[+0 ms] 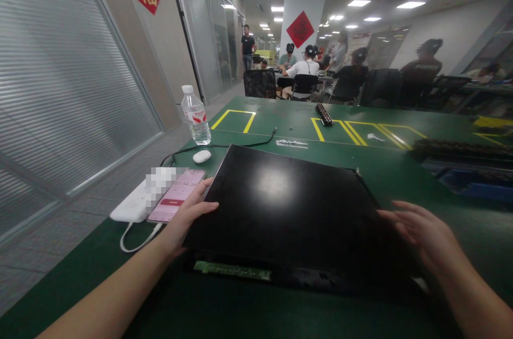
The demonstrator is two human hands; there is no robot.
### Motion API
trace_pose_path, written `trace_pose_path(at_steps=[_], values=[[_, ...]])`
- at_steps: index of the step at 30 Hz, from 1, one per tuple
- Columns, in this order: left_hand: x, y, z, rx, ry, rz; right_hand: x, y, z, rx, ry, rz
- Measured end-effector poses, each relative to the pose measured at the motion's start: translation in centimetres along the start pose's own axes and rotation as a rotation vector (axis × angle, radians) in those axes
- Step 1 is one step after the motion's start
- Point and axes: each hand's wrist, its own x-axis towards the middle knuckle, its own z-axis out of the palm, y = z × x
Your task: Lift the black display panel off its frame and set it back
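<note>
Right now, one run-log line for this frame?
left hand: on display panel left edge | right hand: at its right edge | display panel: lying on green table | nearby: phone, water bottle

Left hand (pixel 188 216), right hand (pixel 425 235) flank panel (pixel 280 205)

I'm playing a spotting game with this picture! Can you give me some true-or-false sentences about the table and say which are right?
1. The left hand touches the black panel at its left edge. True.
2. The right hand holds the water bottle. False: it is at the panel's right edge; the bottle stands far off, untouched.
3. The phone screen glows pink. True.
4. The table is red. False: it is green with yellow lines.
</note>
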Motion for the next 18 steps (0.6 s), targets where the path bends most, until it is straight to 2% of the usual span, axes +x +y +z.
trace_pose_path(at_steps=[7,18], values=[[-0.39,0.25,0.53,0.023,0.027,-0.016,-0.77,-0.84,0.31,0.031,0.025,0.028],[-0.44,0.19,0.93,0.011,0.025,-0.039,-0.57,-0.79,0.26,-0.015,0.028,0.031]])
